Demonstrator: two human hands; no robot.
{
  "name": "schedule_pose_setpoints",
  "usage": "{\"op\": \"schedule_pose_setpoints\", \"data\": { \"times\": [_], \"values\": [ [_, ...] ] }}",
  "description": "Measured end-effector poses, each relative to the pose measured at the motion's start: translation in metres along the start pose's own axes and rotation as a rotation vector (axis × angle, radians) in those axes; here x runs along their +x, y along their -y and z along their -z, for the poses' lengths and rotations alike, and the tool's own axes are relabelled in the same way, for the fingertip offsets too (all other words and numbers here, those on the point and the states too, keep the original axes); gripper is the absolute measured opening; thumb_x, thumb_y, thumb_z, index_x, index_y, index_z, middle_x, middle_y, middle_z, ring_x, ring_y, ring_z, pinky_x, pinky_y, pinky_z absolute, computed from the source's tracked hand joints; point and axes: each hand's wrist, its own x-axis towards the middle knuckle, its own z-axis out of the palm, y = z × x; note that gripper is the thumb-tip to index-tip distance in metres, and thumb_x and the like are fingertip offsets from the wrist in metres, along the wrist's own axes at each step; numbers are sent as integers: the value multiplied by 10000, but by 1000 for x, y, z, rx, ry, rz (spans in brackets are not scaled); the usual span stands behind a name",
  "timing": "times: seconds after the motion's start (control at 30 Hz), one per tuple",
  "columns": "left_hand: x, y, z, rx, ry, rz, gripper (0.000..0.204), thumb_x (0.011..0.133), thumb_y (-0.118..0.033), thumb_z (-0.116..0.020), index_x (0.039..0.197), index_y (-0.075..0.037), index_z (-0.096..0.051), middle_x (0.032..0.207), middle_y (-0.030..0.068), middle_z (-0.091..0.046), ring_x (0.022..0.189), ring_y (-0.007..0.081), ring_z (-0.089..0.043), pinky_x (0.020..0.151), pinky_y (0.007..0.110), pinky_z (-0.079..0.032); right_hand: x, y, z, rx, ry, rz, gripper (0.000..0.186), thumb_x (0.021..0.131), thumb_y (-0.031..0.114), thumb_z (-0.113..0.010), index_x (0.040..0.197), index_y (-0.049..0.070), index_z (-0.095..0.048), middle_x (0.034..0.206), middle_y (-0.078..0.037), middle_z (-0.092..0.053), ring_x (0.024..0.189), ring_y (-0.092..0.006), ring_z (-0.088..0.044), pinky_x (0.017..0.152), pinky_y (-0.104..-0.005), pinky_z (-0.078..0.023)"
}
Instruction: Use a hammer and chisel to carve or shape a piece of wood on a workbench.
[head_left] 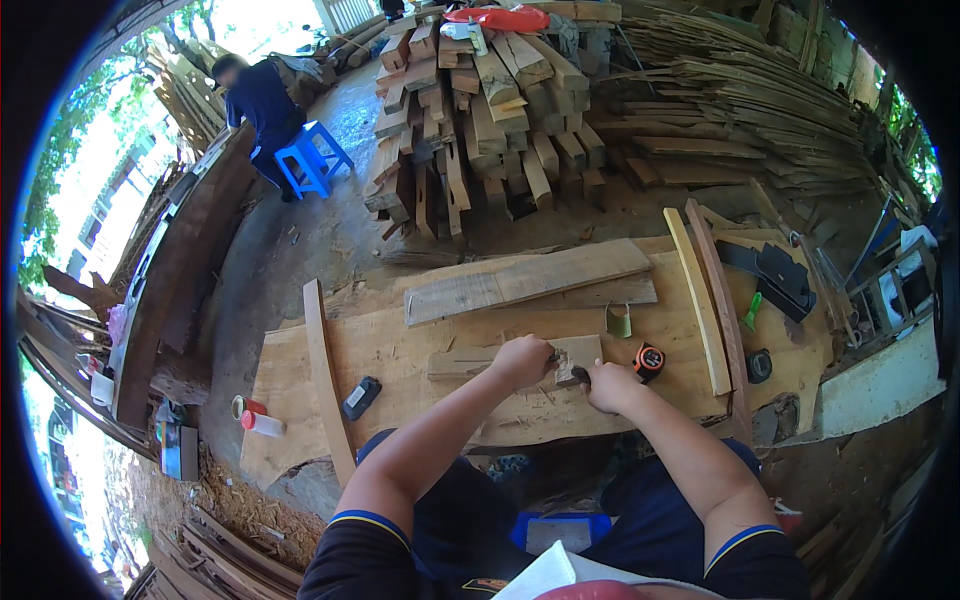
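A pale wooden block (pixel 460 363) lies across the slab workbench (pixel 390 410) in front of me, with shavings and splinters scattered on and around it. My left hand (pixel 524 362) is closed over the block's middle; a small dark bit shows at its fingers, too little to name. Close by on the right, my right hand (pixel 612 388) is curled by the block's near edge around a dark piece (pixel 580 375) whose kind I cannot make out. An orange and black tape measure (pixel 648 362) sits just beyond my right hand.
Grey boards (pixel 530 282) lie behind the block. Long strips (pixel 700 300) stand to the right, beside a green-handled brush (pixel 753 310) and black case (pixel 785 280). Leftward are another strip (pixel 325 370), a black device (pixel 361 398) and a red-lidded jar (pixel 262 424). Someone (pixel 262 105) sits far left.
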Motion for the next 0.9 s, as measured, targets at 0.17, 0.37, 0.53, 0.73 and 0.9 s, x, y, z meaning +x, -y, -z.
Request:
{"op": "schedule_pose_setpoints", "data": {
  "times": [0.17,0.37,0.53,0.73,0.9],
  "values": [
    [1,-2,0,19,-25,-3,240,840,-307,-660,798,-74,-701,796,168,-683,785,361,-672,706,458,-547,0,-1,-2,-49,-33,9,426,937,312,-475,1162,-32,-587,924,-208,-690,854,-309,-690,786,-430,-552],
    [2,2,-4,2,1,-3,313,868,-362,-639,862,-58,-716,834,177,-685,816,360,-670,741,457,-537,3,-2,-3,0,10,6,407,934,310,-484,1112,-36,-605,897,-213,-690,852,-323,-687,799,-437,-548],
    [2,-2,-1,6,12,5,313,865,-361,-641,862,-57,-716,836,178,-685,817,360,-670,745,453,-538,4,-5,-7,-11,-37,20,414,932,307,-488,1112,-51,-593,894,-220,-688,848,-326,-687,800,-438,-548],
    [2,-1,-1,7,34,21,317,866,-356,-642,865,-47,-712,852,182,-686,835,363,-670,755,455,-538,3,-4,-6,-17,-24,12,428,932,314,-491,1166,-36,-573,961,-231,-681,888,-326,-681,811,-436,-546],
    [2,0,-4,5,-34,-17,232,853,-300,-648,819,-77,-701,801,164,-685,784,362,-675,702,458,-550,5,-6,-9,-46,-28,29,446,935,315,-487,1169,-56,-565,961,-231,-680,891,-320,-682,806,-432,-547]
  ]
}}
